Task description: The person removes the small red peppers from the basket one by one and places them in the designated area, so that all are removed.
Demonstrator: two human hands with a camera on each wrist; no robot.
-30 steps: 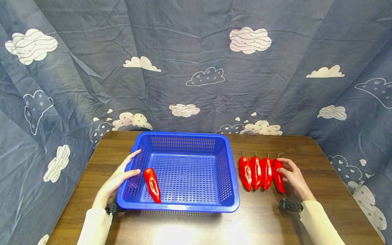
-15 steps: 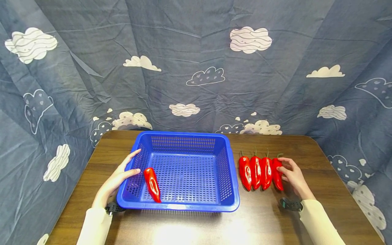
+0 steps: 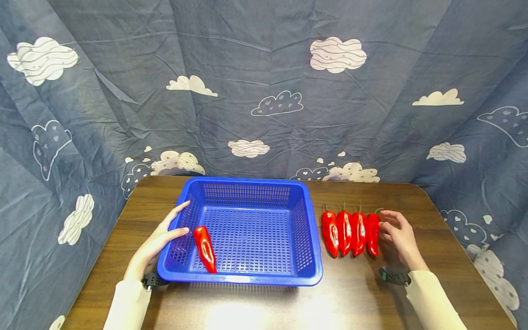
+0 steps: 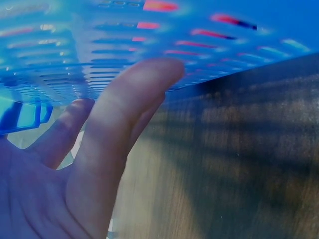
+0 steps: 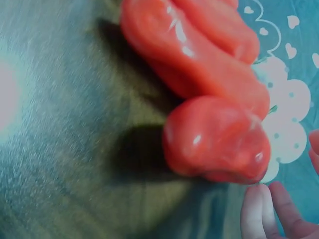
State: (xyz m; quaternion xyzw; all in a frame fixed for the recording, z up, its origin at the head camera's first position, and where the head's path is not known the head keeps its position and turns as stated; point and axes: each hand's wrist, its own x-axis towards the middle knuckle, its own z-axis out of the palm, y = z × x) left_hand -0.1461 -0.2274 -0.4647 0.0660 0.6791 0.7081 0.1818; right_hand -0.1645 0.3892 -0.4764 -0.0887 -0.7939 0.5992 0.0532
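A blue perforated plastic basket (image 3: 235, 278) stands on the table with one red pepper (image 3: 205, 250) inside near its left wall. My left hand (image 3: 158, 238) holds the basket's left rim, with two digits over it; in the left wrist view other fingers (image 4: 107, 144) lie against the outer wall. Several red peppers stand in a row right of the basket, stems to the back. My right hand (image 3: 401, 238) is beside the rightmost pepper (image 3: 373, 233), its fingers loosely bent and holding nothing. In the right wrist view fingertips (image 5: 256, 194) are at that pepper's (image 5: 217, 139) edge; contact is unclear.
The brown wooden table (image 3: 330, 298) has rounded back corners. A dark grey-blue curtain (image 3: 247, 119) with white clouds hangs behind and at both sides. Bright glare lies on the table's front part.
The rightmost pepper has shifted left against its neighbours, more upright in line with them. My right hand has then drawn slightly right, away from it. My left hand and the basket stay put.
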